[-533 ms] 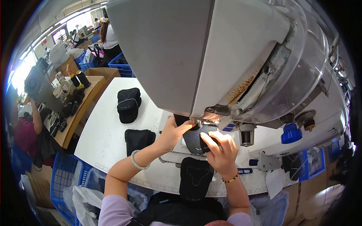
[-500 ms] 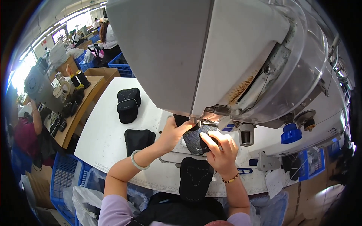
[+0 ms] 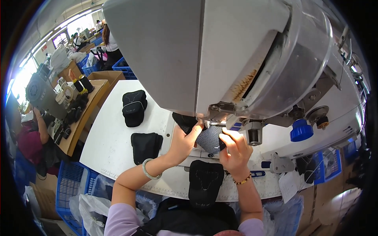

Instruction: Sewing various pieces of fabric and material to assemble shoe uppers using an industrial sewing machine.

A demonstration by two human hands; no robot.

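Observation:
A dark mesh fabric piece (image 3: 209,138) lies under the head of a large white sewing machine (image 3: 220,59), lit by the machine's lamp. My left hand (image 3: 184,142), with a pale green bangle on its wrist, grips the piece's left edge. My right hand (image 3: 235,151), wearing a beaded bracelet, presses and pinches its right edge. A black shaped fabric piece (image 3: 204,183) lies on the table edge just below my hands.
On the white table (image 3: 110,137) sit a pile of black pieces (image 3: 134,107) and another black piece (image 3: 145,146). A blue knob (image 3: 301,129) sticks out of the machine at right. Blue crates (image 3: 69,188) stand at lower left. Other people work at benches to the left and far back.

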